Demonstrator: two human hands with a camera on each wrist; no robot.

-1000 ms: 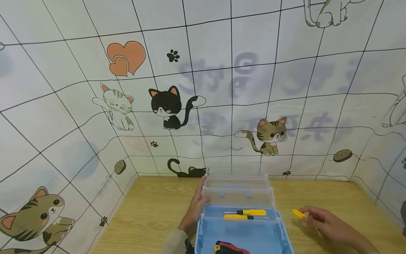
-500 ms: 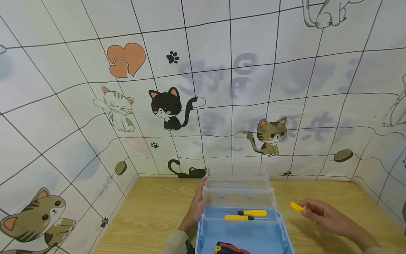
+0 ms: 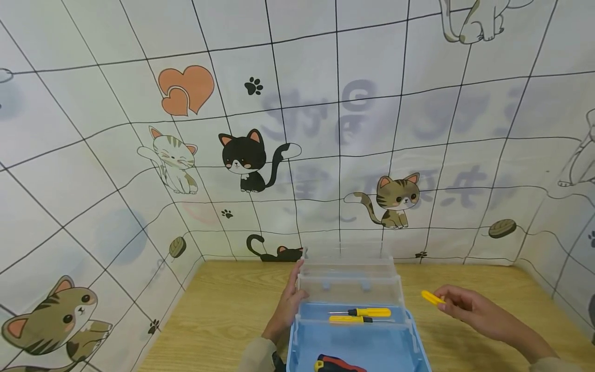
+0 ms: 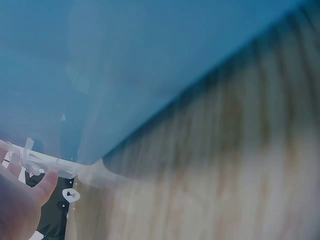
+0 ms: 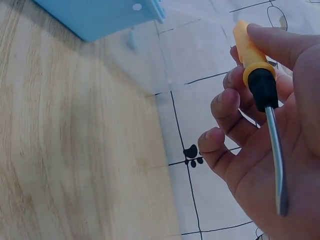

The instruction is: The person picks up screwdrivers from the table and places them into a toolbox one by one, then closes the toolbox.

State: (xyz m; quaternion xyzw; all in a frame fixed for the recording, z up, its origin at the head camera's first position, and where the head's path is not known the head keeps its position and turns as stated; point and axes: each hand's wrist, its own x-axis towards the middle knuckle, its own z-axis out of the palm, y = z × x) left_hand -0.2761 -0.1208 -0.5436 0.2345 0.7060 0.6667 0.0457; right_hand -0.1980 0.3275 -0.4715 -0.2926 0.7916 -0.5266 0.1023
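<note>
A light blue toolbox point(image 3: 358, 341) stands with its clear lid point(image 3: 348, 287) raised at the back. My left hand point(image 3: 282, 312) holds the lid's left edge, its thumb on the near side; the left wrist view catches only part of that hand point(image 4: 25, 207) by the clear rim. To the right of the box, my right hand point(image 3: 479, 314) pinches a flat-blade screwdriver point(image 5: 262, 87) by its yellow handle, between thumb and fingers. Its metal shaft points back past the palm. Inside the box lie two yellow-handled screwdrivers point(image 3: 372, 312) and a thicker red-and-black handle point(image 3: 337, 363), cut off by the frame.
The box rests on a wood-grain table point(image 3: 223, 305). Behind and beside the table rises a white sheet point(image 3: 316, 217) printed with grid lines and cartoon cats. The raised lid stands near the back sheet.
My right hand has moved slightly up and left in the head view, bringing the screwdriver nearer the box. My left hand and the box stay in place.
</note>
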